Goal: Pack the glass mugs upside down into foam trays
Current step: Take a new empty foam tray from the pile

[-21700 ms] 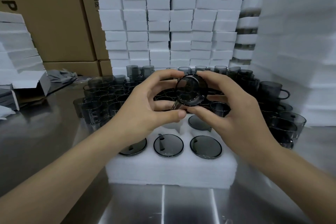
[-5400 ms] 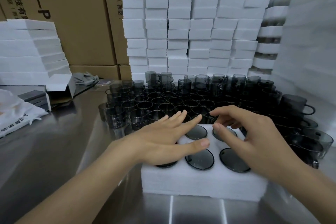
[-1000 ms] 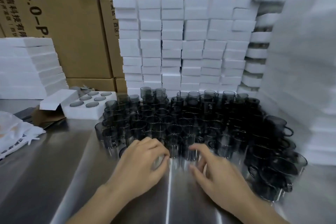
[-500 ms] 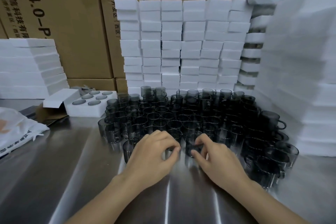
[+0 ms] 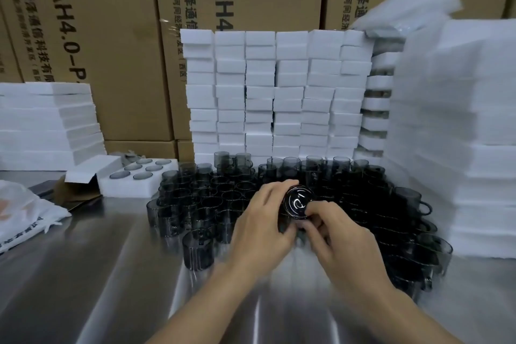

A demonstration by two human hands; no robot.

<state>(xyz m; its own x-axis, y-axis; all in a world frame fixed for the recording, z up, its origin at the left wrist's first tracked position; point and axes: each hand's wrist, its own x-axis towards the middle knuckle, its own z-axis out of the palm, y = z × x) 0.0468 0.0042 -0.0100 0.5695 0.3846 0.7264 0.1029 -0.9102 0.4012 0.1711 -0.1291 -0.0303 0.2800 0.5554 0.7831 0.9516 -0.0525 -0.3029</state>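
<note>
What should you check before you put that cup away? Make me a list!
1. Mug gripped by left hand and right hand: ok.
2. Mug free of cracks: cannot tell, too blurred.
3. Tray at far left has room: not ok, all six holes are filled.
4. An empty one waiting in front of the hands: not ok, none there.
5. Bare table to set a new one on: ok.

The left hand [image 5: 262,229] and blurred right hand [image 5: 343,240] hide all but one round end of the mug [image 5: 297,200].
</note>
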